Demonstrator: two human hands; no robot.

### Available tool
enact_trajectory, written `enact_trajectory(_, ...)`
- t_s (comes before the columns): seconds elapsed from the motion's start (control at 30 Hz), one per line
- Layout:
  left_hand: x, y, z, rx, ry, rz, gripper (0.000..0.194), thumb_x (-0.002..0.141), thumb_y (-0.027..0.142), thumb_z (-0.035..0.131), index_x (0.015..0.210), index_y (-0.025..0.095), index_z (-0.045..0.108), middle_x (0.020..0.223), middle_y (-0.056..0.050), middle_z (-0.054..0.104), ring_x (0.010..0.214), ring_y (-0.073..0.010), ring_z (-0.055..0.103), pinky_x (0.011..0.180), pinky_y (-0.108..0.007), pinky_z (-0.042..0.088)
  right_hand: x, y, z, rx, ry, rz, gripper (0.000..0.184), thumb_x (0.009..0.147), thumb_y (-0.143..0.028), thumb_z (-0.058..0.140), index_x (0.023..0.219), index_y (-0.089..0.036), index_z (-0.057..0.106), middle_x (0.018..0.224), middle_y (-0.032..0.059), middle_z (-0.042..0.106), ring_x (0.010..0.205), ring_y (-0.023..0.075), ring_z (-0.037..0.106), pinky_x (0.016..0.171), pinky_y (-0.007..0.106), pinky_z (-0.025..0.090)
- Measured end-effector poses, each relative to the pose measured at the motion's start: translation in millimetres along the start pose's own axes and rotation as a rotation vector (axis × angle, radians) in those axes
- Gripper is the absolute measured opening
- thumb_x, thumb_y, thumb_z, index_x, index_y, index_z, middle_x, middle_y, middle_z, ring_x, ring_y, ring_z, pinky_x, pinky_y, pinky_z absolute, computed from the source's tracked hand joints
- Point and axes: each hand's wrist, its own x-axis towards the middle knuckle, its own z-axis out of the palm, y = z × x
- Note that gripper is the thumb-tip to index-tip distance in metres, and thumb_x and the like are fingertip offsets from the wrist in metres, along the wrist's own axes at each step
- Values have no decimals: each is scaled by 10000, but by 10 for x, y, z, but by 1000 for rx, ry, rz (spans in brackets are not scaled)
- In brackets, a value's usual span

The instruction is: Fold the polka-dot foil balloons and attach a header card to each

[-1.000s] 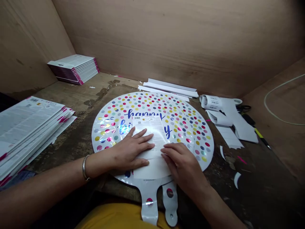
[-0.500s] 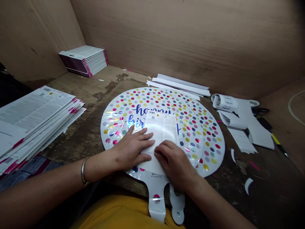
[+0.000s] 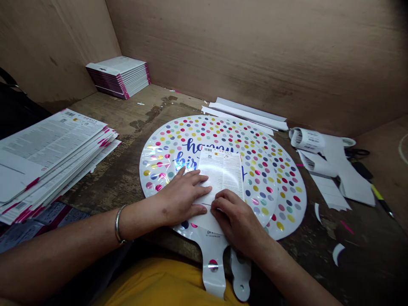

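Observation:
A flat foil balloon (image 3: 165, 140) with coloured dots and blue "happy birthday" lettering lies in front of me on a second dotted balloon (image 3: 291, 199). Their narrow tails (image 3: 213, 272) point towards me. On top rests a white printed card (image 3: 225, 172) with a barcode and small text. My left hand (image 3: 183, 197) lies open, its fingers spread across the card's left edge and the balloon. At the card's lower part, my right hand (image 3: 234, 219) has curled fingers pinched together by a short slit. Its fingertips are partly hidden.
Printed cards (image 3: 54, 157) are piled at the left; a neat stack of packs (image 3: 119, 74) stands in the back corner. White strips (image 3: 248, 114) lie by the wooden wall. A label roll (image 3: 307, 140), scissors (image 3: 360, 153) and a yellow-black cutter (image 3: 381, 199) are at the right.
The whole view has shifted slightly, so things appear further right. Both hands keep nearly the same place on the card, and the balloons stay put.

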Motion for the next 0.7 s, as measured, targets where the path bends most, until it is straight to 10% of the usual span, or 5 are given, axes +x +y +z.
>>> enact_trajectory(0.7, -18, -75, -16, -12, 11, 23, 492, 807, 451, 613, 1248, 248, 536, 1387, -73, 458, 1320, -326, 328, 1062, -606, 180, 27, 33, 9, -4, -4, -77, 136, 897, -125, 459, 914, -185, 580, 1011, 71, 536, 896, 161, 553, 774, 303, 487)
